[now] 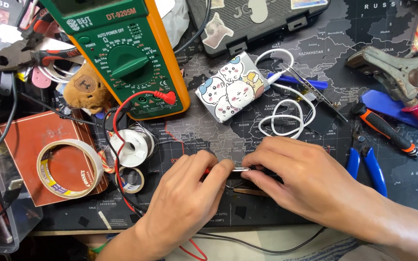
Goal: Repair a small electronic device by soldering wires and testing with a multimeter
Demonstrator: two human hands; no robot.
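Note:
My left hand [187, 193] pinches a red multimeter probe with a thin metal tip [240, 169], pointing right. My right hand [296, 179] rests beside it, fingers closed over a small dark part on the mat; the part is mostly hidden. The probe tip touches what my right fingers cover. A red lead [122, 108] runs from the probe up to the green and orange multimeter [122, 53] at the upper left.
A dark world-map mat [412, 179] covers the bench. On it lie a cartoon-printed power bank [231, 89] with a white cable [286, 118], a solder spool [129, 145], a tape roll [68, 169], blue-handled pliers [368, 166], a screwdriver [385, 130] and a black case [257, 19].

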